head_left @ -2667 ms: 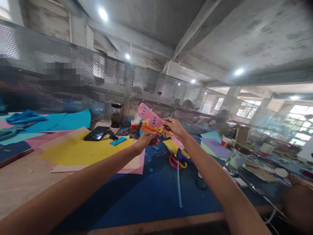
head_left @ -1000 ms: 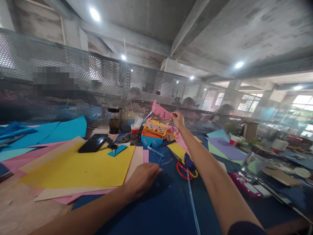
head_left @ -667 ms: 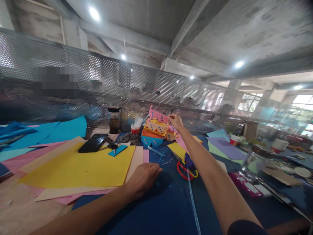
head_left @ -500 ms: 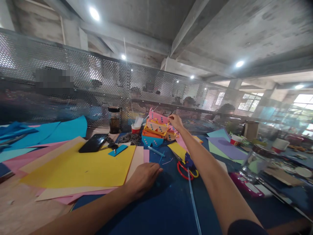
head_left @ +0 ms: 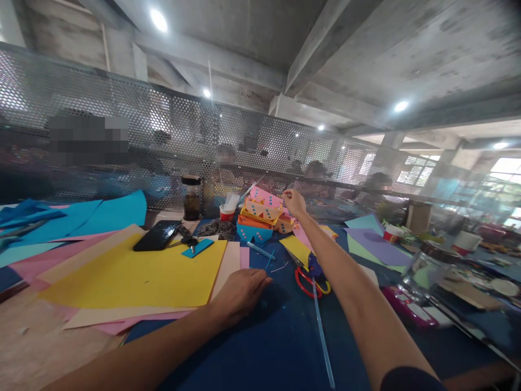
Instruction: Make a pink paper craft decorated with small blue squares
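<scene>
My left hand point(head_left: 241, 290) rests low on the blue tabletop, fingers curled and pressed together. What they hold, if anything, is hidden; a thin blue strip point(head_left: 270, 260) lies just past the fingertips. Farther out, my right hand point(head_left: 294, 203) hovers at the right edge of a pile of folded paper pieces, fingers slightly apart and nothing visible in them. A pink paper piece point(head_left: 261, 194) with blue dots tops the pile, above a peach piece point(head_left: 259, 208) and orange ones. At the pile's bottom front is a blue paper piece point(head_left: 254, 234) with pale dots.
Scissors point(head_left: 303, 281) with red and yellow handles and a glue gun stick point(head_left: 323, 342) lie under my right forearm. Left are yellow sheets point(head_left: 175, 277), a phone point(head_left: 157, 235), keys point(head_left: 187, 237) and a lidded jar point(head_left: 191, 198). A glass jar point(head_left: 425, 271) stands right. A perforated screen runs behind.
The pink paper piece has come down onto the pile, and my right hand has let go of its corner. My left hand stays where it was.
</scene>
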### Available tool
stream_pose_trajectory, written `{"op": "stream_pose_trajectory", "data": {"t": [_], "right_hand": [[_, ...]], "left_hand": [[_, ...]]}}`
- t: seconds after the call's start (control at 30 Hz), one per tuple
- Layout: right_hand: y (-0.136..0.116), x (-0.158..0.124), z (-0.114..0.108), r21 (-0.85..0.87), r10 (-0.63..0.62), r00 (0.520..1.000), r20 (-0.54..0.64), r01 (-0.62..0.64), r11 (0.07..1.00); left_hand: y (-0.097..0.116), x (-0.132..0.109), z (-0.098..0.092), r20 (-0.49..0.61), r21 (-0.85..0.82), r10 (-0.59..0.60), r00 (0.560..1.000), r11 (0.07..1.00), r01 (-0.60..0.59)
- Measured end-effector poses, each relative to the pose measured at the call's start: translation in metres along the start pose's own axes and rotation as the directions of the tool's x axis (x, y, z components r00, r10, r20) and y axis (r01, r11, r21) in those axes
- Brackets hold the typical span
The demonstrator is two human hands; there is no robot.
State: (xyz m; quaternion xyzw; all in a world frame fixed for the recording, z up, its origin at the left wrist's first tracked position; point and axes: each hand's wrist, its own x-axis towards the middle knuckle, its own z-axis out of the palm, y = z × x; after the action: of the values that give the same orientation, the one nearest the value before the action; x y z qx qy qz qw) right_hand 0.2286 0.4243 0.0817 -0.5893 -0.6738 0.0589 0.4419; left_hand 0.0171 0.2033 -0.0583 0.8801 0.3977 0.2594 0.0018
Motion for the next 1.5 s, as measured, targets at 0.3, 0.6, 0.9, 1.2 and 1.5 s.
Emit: {"op": "stream_pose_trajectory", "data": {"t": [0.3, 0.6, 0.9, 1.2, 1.5], "right_hand": [[-0.023, -0.066, -0.031, 0.225, -0.218, 0.974, 0.057, 0.201, 0.954], [-0.035, -0.197, -0.045, 0.371, -0.409, 0.589, 0.697, 0.192, 0.909], [-0.012, -0.204, -0.050, 0.108, -0.355, 0.847, 0.396, 0.341, 0.934], [0.014, -0.195, -0.053, -0.087, -0.361, 0.927, 0.102, 0.370, 0.925], [0.024, -0.191, -0.045, -0.118, -0.470, 0.877, 0.097, 0.479, 0.870]], "left_hand": [[0.001, 0.001, -0.006, -0.087, -0.055, -0.003, 0.996, 0.999, -0.002], [0.007, -0.003, -0.019, -0.164, -0.125, 0.116, 0.980, 0.983, -0.137], [0.000, -0.016, -0.040, -0.331, -0.111, 0.013, 0.943, 0.992, -0.053], [-0.022, -0.040, -0.048, -0.268, 0.022, -0.084, 0.960, 0.995, 0.094], [-0.046, -0.068, -0.057, -0.187, 0.168, -0.221, 0.957, 0.953, 0.253]]}}
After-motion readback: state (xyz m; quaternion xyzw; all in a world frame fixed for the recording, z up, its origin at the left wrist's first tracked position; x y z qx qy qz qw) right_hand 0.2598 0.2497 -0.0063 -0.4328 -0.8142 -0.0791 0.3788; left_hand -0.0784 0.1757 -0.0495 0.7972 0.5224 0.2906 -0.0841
